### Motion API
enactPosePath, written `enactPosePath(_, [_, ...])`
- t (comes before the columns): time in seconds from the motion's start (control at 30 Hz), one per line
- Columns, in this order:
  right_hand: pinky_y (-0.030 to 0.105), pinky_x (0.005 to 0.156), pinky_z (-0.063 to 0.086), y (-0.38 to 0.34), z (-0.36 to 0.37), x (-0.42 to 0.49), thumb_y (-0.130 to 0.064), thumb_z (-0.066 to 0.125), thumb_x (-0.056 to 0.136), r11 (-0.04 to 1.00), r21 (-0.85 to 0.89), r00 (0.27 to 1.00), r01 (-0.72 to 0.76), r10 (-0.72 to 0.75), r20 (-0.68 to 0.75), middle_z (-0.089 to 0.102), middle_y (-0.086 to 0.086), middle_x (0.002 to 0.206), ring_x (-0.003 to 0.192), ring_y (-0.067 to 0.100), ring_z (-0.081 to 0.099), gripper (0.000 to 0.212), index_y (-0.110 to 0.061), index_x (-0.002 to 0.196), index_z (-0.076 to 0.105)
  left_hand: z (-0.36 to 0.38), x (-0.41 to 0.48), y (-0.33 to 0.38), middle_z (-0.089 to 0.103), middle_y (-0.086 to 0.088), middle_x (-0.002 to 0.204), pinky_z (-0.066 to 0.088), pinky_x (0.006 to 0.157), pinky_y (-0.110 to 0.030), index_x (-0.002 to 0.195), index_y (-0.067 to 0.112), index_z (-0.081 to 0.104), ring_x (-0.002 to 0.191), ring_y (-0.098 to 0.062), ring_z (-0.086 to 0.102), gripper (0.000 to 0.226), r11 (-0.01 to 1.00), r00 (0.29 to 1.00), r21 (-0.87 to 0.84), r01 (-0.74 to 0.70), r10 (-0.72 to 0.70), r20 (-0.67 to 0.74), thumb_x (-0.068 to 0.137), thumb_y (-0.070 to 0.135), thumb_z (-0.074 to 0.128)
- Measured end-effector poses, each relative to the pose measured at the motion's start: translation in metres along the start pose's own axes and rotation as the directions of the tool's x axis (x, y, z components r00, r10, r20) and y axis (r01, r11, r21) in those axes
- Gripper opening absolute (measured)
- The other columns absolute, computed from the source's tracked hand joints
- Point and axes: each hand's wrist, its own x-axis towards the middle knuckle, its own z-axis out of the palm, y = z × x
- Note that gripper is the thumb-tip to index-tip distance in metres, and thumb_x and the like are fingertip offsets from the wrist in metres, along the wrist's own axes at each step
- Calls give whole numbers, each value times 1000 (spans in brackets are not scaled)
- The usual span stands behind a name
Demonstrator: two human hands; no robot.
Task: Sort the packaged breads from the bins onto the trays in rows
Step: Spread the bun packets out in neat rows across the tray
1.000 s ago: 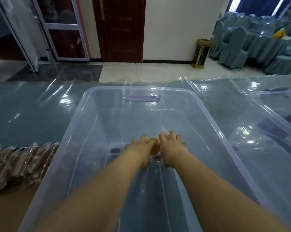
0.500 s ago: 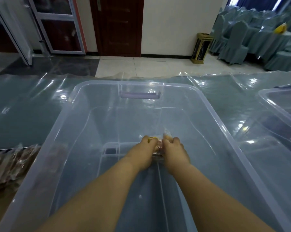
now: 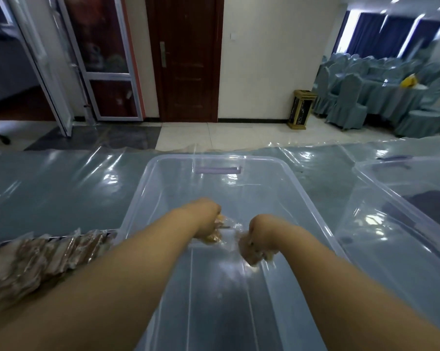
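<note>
Inside clear bin [image 3: 148, 196]: left hand [image 3: 205, 220] fingers curled round a packaged bread [image 3: 215, 238], right hand [image 3: 260, 231] grips second bread [image 3: 249, 252] (blurry); bread rows [image 3: 36, 257] left of bin.

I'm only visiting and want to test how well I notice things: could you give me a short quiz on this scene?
1. True or false: the left hand and the right hand each grip a bread.
2. Where does the row of breads lie? A) left of the bin; B) on a chair; C) on the floor.
3. How many clear bins are in view?
Key: 1 true; 2 A; 3 two, counting the right bin.
</note>
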Motion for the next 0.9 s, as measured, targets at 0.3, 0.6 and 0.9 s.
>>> enactPosePath(0.3, [24, 48, 33, -6, -26, -92, -19, 49, 89, 929, 262, 862, 260, -101, -496, 55, -3, 72, 61, 10, 52, 14, -23, 76, 47, -54, -134, -21, 36, 10, 109, 35, 73, -18, 120, 28, 54, 92, -11, 48, 40, 967, 886, -237, -99, -23, -462, 82, 17, 63])
enactPosePath(0.6, [24, 64, 45, -72, 2, -170, -33, 54, 86, 700, 206, 486, 684, -226, -845, 57, -9, 85, 78, 5, 53, 3, -34, 84, 53, -52, -277, -58, 40, 10, 109, 34, 72, -9, 130, 24, 52, 89, 4, 39, 58, 961, 626, -264, -87, -153, -764, 77, 12, 72])
enactPosePath(0.9, [23, 60, 44, -199, 68, -239, -35, 55, 85, 590, 99, 375, 801, -366, -852, 53, -11, 77, 72, 4, 51, 18, -35, 70, 45, 12, -423, -146, 47, 7, 104, 34, 68, -5, 127, 26, 56, 84, 6, 45, 55, 918, 561, -390, 65, -357, -747, 76, 16, 74])
